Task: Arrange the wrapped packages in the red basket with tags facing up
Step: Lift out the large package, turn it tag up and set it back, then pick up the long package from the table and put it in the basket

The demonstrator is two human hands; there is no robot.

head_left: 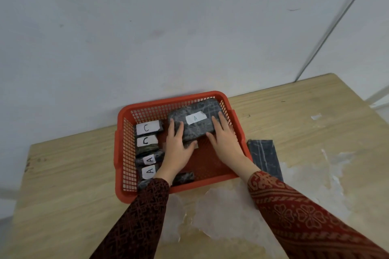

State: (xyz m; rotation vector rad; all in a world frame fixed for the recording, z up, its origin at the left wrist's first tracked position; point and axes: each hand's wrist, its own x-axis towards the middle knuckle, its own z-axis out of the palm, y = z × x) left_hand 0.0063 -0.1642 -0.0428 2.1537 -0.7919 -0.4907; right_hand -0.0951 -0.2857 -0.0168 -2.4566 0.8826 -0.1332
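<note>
Large wrapped package (pixel 194 123), dark with a white "A" tag up, inside the far right of the red basket (pixel 126 111), clamped between the spread fingers of the left hand (pixel 176 145) and right hand (pixel 225 139) at its two short ends; probably stiff and light, film likely slick, so best held at the ends. Beyond the left fingers, a row of smaller packages (pixel 147 149) tagged C, C, A, A. Under the left palm, another small package (pixel 183 177) mostly hidden, tag unreadable; outside the basket, right of the right wrist, a dark flat strip (pixel 265 157) partly covered by the sleeve.
</note>
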